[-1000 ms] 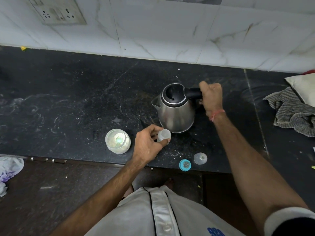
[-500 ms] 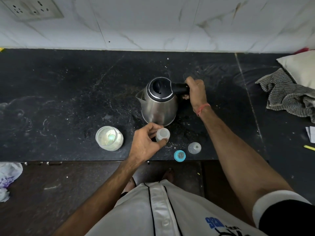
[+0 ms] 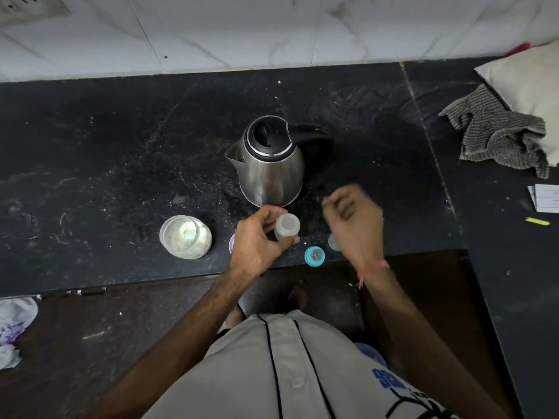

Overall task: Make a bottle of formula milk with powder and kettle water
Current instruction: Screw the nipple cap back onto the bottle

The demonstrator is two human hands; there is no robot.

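A steel kettle point(image 3: 270, 164) with a black lid stands on the black counter point(image 3: 106, 152), its handle pointing right. Just in front of it my left hand point(image 3: 257, 240) grips a small clear baby bottle point(image 3: 286, 226) standing upright on the counter. My right hand point(image 3: 354, 219) hovers blurred to the right of the bottle, fingers loosely curled, holding nothing. Left of the bottle sits an open jar of white powder point(image 3: 185, 236). A blue teat ring point(image 3: 314, 256) lies near the counter's front edge, and a clear cap point(image 3: 332, 241) shows partly behind my right wrist.
A striped grey cloth point(image 3: 499, 134) and a white cushion point(image 3: 529, 77) lie at the right. Papers point(image 3: 546, 197) and a yellow strip point(image 3: 537, 221) sit further right. A tiled wall point(image 3: 272, 28) backs the counter. Crumpled plastic point(image 3: 13, 325) lies on the floor at left.
My right hand has let go of the kettle handle and come down toward the front, beside the bottle. The kettle stays on the counter. My left hand keeps hold of the bottle.
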